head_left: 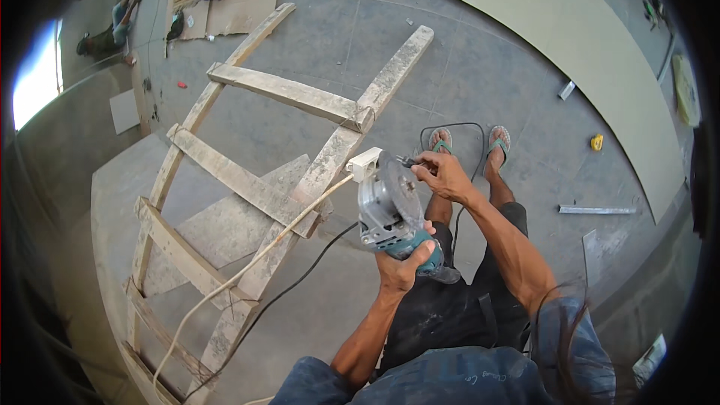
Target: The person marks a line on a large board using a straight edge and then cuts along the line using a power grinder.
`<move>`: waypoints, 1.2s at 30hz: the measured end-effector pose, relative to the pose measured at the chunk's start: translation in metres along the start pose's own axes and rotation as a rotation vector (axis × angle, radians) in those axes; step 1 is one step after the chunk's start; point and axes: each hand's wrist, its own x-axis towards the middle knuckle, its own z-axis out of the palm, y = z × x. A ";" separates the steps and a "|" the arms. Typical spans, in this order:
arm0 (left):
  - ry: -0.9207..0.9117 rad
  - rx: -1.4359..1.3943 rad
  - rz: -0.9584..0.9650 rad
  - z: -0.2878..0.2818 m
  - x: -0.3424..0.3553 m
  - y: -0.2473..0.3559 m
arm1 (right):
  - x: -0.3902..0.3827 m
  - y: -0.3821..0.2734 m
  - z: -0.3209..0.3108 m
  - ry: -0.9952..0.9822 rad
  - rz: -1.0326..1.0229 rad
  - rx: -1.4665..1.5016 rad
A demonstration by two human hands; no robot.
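Note:
My left hand (403, 268) is wrapped round the teal body of an angle grinder (381, 216), held up in front of my lap. The grinder's grey metal head and round disc point away from me. In my right hand (448, 176), the fingertips pinch a dark power plug (409, 162) just right of the disc. Left of the disc is a white extension socket (364, 165), partly hidden behind the grinder, with a cream cable (281, 234) running from it. I cannot tell whether anything supports the socket. A black cord (311, 264) passes below it.
A dusty wooden ladder (319, 169) lies to the left over boards. A long pale panel (570, 22) curves along the right. On the grey floor are a yellow tape measure (596, 142) and a metal strip (596, 210). Another person (112, 34) is at far left.

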 end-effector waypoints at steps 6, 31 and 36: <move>0.121 0.034 -0.020 -0.031 -0.032 -0.026 | 0.020 0.018 0.056 -0.052 0.021 0.026; 0.057 0.130 -0.081 -0.042 -0.022 -0.042 | 0.025 0.041 0.084 0.076 0.161 -0.007; 0.019 0.133 -0.113 -0.032 -0.024 -0.044 | 0.023 0.055 0.086 0.145 0.045 0.015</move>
